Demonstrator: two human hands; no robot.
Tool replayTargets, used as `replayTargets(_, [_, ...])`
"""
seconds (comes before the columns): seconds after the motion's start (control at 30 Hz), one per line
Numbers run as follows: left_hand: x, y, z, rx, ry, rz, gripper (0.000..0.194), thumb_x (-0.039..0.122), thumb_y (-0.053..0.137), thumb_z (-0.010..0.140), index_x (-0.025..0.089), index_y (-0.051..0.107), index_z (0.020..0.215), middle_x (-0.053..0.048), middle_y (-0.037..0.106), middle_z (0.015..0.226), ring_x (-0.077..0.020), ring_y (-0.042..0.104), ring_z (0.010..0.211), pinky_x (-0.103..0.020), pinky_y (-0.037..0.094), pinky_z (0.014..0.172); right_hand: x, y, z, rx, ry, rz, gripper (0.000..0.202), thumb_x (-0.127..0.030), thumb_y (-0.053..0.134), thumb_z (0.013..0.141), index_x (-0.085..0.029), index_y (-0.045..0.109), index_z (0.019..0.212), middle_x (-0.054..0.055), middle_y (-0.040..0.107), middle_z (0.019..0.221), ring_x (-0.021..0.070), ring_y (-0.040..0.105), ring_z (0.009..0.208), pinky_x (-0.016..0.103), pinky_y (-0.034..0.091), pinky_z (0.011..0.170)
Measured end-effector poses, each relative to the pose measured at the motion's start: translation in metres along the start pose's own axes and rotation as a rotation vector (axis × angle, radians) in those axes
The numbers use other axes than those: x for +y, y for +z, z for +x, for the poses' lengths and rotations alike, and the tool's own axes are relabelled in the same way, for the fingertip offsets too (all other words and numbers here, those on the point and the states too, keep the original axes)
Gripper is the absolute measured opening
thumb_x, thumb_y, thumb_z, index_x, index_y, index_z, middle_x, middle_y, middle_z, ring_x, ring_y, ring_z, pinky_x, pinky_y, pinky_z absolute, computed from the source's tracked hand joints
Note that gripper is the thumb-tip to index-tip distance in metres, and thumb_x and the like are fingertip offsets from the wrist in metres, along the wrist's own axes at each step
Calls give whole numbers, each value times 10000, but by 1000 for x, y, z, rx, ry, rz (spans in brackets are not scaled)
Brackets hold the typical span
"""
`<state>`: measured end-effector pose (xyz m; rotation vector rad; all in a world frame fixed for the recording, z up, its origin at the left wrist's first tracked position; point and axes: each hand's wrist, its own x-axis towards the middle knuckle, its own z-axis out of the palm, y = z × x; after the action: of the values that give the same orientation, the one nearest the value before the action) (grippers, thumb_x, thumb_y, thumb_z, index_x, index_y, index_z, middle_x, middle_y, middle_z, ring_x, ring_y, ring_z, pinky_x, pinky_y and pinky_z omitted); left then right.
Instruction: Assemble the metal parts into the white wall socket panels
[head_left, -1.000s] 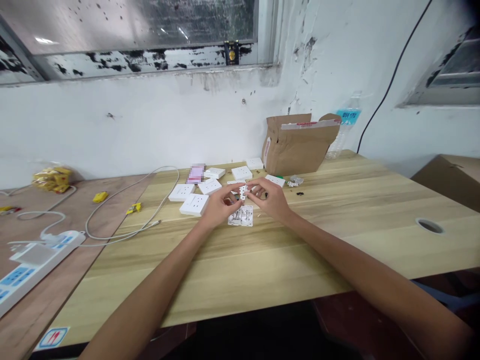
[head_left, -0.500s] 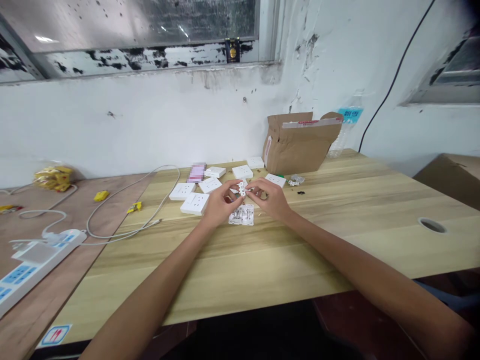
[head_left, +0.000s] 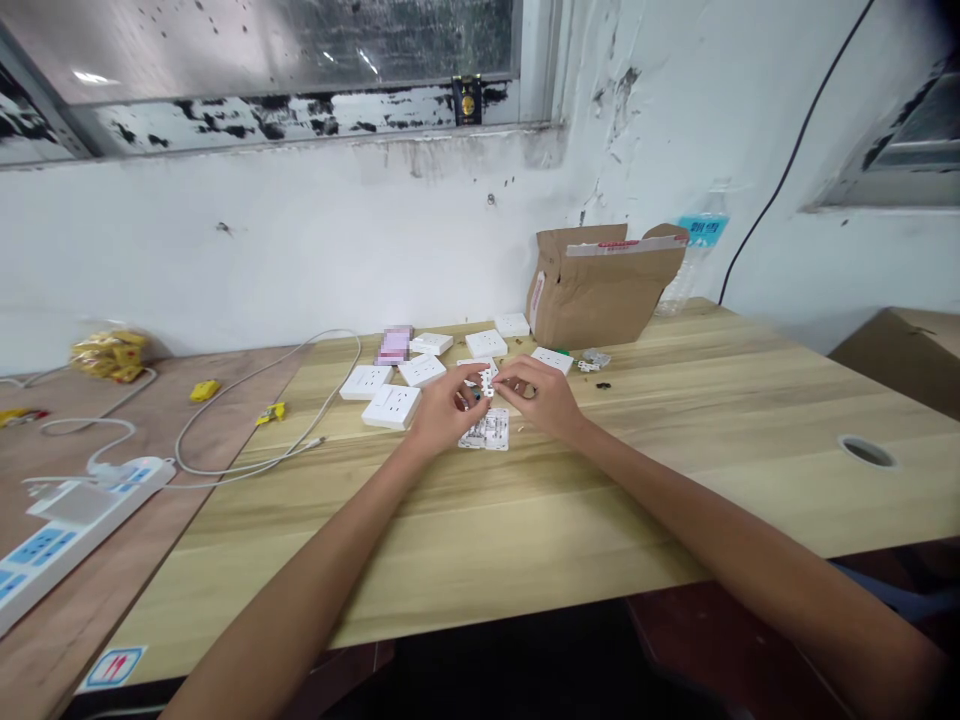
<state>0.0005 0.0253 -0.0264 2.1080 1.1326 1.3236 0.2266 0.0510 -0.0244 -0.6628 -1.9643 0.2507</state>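
Between my two hands is a small white plastic socket insert [head_left: 487, 383] with notched edges, raised above the table. My left hand [head_left: 444, 405] pinches it from the left with thumb and forefinger. From the other side, the fingertips of my right hand [head_left: 541, 397] are closed at its right edge; whether they also hold a smaller part cannot be made out. Just below lies an opened white socket housing [head_left: 486, 430], its inner compartments facing up. Several finished-looking white wall sockets lie around, among them one socket [head_left: 391, 407] left of my left hand and another [head_left: 553, 360] behind my right hand.
An open cardboard box [head_left: 600, 290] stands at the back by the wall, a plastic bottle [head_left: 694, 250] behind it. Small loose parts [head_left: 592, 362] lie in front of the box. On the left are a white cable [head_left: 247, 470], a power strip [head_left: 82, 515] and yellow pieces [head_left: 204, 390].
The white insert has turned slightly between my fingers. Both hands stay almost in the same place, and the things on the table have not moved.
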Motion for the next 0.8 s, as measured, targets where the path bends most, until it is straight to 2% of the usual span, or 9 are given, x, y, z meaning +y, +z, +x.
replayTargets(0.8, [-6, 0, -3, -10, 189, 230, 443, 198, 762, 976, 231, 686, 1411, -12, 796, 1029, -126, 692, 696, -288, 580, 702, 6, -3, -1, -77, 1, 30, 78, -294, 727, 1077, -258, 788, 1043, 37, 761, 991, 178, 686, 772, 323, 545, 701])
